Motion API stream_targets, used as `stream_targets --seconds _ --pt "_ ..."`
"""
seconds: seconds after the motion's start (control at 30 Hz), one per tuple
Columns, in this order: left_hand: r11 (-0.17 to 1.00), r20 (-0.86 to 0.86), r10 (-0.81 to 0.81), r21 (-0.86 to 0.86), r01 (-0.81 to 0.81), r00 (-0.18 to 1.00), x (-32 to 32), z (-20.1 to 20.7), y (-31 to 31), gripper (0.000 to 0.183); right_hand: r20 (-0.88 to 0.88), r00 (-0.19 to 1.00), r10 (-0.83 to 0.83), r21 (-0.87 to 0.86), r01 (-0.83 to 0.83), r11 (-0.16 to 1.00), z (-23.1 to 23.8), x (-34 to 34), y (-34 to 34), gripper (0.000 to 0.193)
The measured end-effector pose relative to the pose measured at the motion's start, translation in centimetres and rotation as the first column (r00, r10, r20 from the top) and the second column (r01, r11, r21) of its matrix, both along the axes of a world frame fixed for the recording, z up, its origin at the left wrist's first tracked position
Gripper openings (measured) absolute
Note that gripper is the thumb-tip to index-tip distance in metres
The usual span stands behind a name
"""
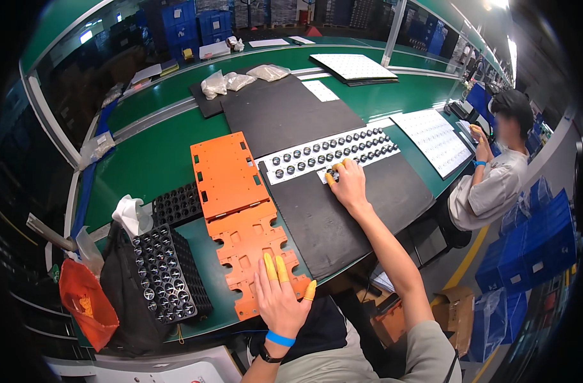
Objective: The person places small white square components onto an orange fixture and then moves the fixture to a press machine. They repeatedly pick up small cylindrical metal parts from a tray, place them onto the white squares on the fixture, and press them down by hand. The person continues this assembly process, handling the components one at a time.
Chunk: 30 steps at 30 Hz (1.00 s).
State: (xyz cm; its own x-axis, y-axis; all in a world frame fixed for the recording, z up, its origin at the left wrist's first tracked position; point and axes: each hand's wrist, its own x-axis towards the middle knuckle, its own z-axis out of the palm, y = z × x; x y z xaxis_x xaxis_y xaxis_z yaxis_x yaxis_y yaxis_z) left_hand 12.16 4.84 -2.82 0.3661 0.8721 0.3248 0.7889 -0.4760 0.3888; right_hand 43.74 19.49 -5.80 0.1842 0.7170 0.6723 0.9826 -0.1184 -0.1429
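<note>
My left hand point(282, 297), yellow covers on its fingertips, lies flat with fingers stretched out on the notched lower part of an orange plate point(243, 233). Ahead and to the right, my right hand point(350, 185) bends its covered fingertips down around a small black round part point(332, 173) at the near edge of the white boards. Its fingers partly hide that part. Rows of similar black round parts stand along the white boards point(280, 178), which lie on a black foam mat point(362, 220). A larger flat orange panel point(224, 172) adjoins the notched plate.
Left of the orange plate stand a stack of black trays point(188, 281) with shiny round parts and another black tray point(176, 204). An orange bag point(87, 306) hangs at far left. Plastic bags point(237, 81) rest on dark mats. A co-worker point(496, 166) stands at right beside white sheets point(432, 140).
</note>
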Motion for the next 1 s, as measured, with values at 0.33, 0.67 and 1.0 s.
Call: stream_targets --seconds 0.33,0.67,1.0 --pt "1.0 -0.016 -0.002 -0.014 0.002 1.0 0.0 0.0 0.0 0.087 -0.002 1.0 0.005 -0.041 -0.005 0.999 0.2 0.4 0.2 0.027" --pt "0.999 -0.018 -0.024 -0.044 0.023 1.0 -0.2 0.3 0.1 0.088 0.001 1.0 -0.017 -0.134 0.017 0.991 1.3 0.3 0.4 0.027" --pt "0.989 -0.017 -0.064 -0.135 0.061 0.998 -0.5 0.7 0.3 0.09 -0.349 0.937 0.018 -0.155 -0.077 0.985 5.7 0.5 3.8 0.029"
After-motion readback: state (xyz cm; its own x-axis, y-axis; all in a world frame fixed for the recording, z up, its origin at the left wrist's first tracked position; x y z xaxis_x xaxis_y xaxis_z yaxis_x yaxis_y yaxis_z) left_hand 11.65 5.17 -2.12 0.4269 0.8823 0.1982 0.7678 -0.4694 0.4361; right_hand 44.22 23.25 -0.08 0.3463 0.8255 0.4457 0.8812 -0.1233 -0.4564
